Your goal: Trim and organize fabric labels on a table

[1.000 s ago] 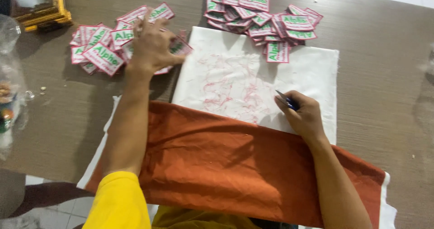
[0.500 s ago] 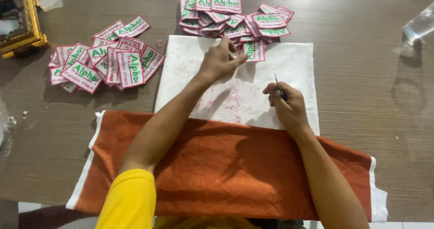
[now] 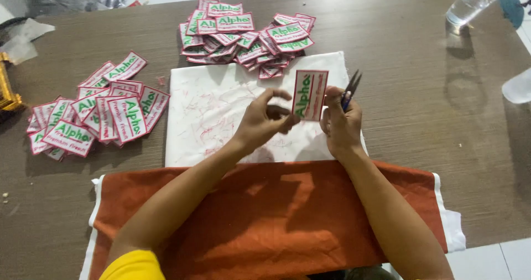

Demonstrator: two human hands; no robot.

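Observation:
A white rectangular embroidered patch (image 3: 310,94) with a red border and green lettering is held upright above a white cloth (image 3: 215,108). My left hand (image 3: 264,120) pinches its lower left corner. My right hand (image 3: 338,124) touches the patch's right edge and grips small dark thread snips (image 3: 351,85), blades pointing up. Both forearms rest across an orange cloth (image 3: 265,219) at the table's near edge.
A pile of matching patches (image 3: 99,117) lies to the left and another pile (image 3: 243,34) at the far side of the white cloth. A clear glass (image 3: 474,3) stands at the far right, a clear plastic object (image 3: 518,86) at the right edge. A yellow frame (image 3: 8,92) sits at the left edge.
My left hand went from the left pile to the far pile and came back with one patch. My right hand lifted off the white cloth with the snips and met the patch.

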